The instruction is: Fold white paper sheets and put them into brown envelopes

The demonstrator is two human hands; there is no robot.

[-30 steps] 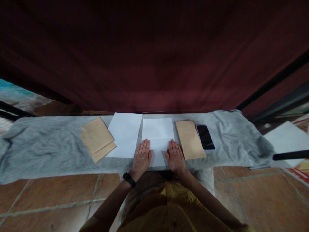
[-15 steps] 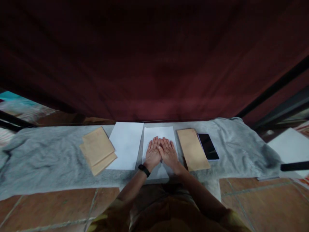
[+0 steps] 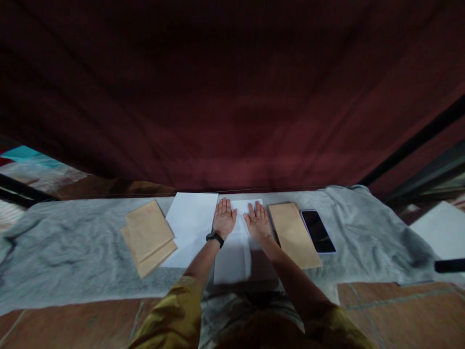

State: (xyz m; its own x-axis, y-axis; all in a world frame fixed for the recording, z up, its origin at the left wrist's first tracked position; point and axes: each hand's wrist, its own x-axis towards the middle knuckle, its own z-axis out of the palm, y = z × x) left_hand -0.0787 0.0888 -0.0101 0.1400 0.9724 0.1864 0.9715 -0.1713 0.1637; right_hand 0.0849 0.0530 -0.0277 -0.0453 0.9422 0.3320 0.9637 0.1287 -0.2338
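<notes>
A white sheet of paper (image 3: 232, 264) with a lengthwise crease lies in front of me. My left hand (image 3: 224, 218) rests flat on its upper left side, fingers stretched out, a black band on the wrist. Opposite it, my right hand (image 3: 258, 223) lies flat on the upper right side with the fingers a little spread. Neither hand holds anything. To the left is a stack of white paper (image 3: 191, 213), partly covered by my left forearm. Brown envelopes (image 3: 148, 230) overlap farther left. On the right lies another brown envelope or stack of them (image 3: 292, 232), beside a phone (image 3: 318, 231) with a dark screen.
A grey blanket (image 3: 83, 247) covers the long low surface under everything. Behind it hangs a dark red cloth (image 3: 232, 121). Terracotta tiles (image 3: 90, 320) show in front, and a white panel (image 3: 439, 230) stands at the far right beside a dark bar.
My hands were side by side at the middle of the sheet; they have slid apart, left and right, toward its edges. The view has tilted slightly, so everything sits lower.
</notes>
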